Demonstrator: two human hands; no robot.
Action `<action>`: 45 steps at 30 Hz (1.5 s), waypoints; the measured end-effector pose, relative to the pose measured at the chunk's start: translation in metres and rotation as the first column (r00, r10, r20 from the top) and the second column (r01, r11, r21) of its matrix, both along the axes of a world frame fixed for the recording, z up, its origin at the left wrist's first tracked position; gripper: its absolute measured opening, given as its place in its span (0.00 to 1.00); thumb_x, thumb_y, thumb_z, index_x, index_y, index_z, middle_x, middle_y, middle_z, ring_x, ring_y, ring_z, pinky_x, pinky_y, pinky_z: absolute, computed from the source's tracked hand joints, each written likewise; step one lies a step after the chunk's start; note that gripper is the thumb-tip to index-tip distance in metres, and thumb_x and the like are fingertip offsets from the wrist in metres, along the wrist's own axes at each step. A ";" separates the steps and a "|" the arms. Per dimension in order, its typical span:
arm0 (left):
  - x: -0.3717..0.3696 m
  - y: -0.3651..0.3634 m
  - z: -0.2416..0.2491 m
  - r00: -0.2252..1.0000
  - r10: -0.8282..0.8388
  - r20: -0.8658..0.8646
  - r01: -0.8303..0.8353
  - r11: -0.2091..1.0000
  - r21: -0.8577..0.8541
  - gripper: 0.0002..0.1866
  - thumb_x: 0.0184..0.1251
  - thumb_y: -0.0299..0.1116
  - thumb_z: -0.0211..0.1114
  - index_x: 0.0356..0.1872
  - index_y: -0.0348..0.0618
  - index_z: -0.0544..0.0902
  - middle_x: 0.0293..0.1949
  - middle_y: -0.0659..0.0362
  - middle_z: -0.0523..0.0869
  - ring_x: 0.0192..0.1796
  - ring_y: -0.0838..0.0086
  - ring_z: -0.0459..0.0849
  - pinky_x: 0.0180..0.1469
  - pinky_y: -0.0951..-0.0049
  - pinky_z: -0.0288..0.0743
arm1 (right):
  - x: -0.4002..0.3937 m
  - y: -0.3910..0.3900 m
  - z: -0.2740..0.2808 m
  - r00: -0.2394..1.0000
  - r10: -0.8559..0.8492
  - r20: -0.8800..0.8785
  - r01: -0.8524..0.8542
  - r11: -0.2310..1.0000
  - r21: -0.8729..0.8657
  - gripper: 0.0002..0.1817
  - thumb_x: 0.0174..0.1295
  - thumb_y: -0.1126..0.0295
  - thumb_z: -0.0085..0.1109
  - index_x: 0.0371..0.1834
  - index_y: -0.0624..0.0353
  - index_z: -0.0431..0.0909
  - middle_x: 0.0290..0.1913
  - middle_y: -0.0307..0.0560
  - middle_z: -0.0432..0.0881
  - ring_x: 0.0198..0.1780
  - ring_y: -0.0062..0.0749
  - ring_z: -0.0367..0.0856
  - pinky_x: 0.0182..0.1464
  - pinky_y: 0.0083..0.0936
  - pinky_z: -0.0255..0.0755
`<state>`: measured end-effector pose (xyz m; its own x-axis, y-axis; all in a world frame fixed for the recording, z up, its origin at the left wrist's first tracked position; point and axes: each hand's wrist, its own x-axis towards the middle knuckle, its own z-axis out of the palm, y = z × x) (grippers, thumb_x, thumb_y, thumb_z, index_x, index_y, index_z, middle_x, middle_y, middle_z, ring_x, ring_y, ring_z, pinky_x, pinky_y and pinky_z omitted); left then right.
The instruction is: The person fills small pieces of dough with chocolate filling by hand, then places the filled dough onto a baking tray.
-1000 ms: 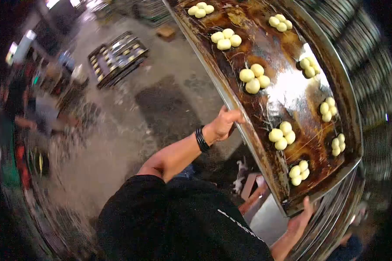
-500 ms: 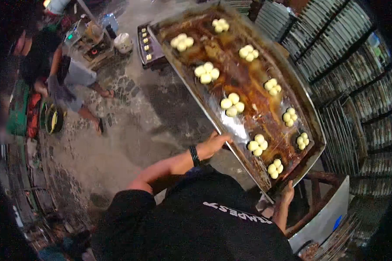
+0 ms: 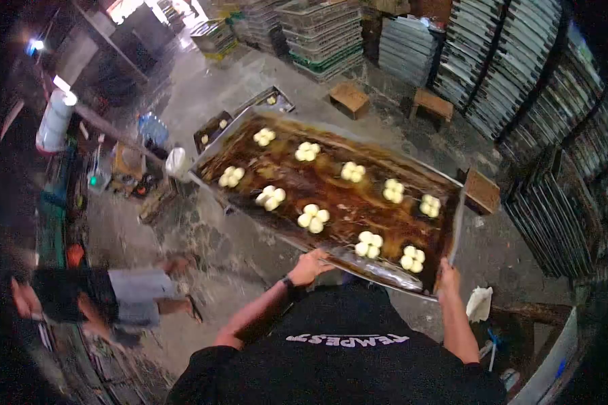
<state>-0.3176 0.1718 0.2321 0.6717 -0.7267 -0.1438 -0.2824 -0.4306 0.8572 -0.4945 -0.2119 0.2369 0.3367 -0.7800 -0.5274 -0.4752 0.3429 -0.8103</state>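
Observation:
A large oily metal tray (image 3: pixel 358 212) is held out in front of me, its far left corner pointing away. Several clusters of pale dough balls (image 3: pixel 313 219) stand on it in two rows. My left hand (image 3: pixel 309 267) grips the near long edge around its middle, fingers wrapped over the rim. At the right end, near the corner, my right hand (image 3: pixel 447 279) is closed on the short edge. Beyond the held tray's far left corner, other trays (image 3: pixel 213 128) with dough pieces show in part.
Another person (image 3: pixel 115 297) is at the left. Wooden blocks (image 3: pixel 349 100) rest on the floor ahead. Stacked crates (image 3: pixel 319 34) stand farther back, and tall stacks of trays (image 3: pixel 473 54) line the right. A white bucket (image 3: pixel 178 163) sits at centre left; a metal-sided frame (image 3: pixel 554 361) is at lower right.
The view has turned, and the held tray now lies more crosswise in front of me. Both hands still hold it. Crates and wooden blocks have come into view.

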 end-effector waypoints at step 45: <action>0.010 -0.032 -0.089 0.246 0.814 0.526 -0.965 0.155 0.210 0.34 0.56 0.48 0.61 0.58 0.32 0.69 0.39 0.42 0.82 0.45 0.50 0.82 0.49 0.56 0.75 | 0.001 0.042 -0.035 0.815 0.413 -0.407 -0.308 0.903 0.301 0.24 0.53 0.74 0.60 0.54 0.65 0.66 0.48 0.47 0.74 0.46 0.39 0.74 0.49 0.35 0.69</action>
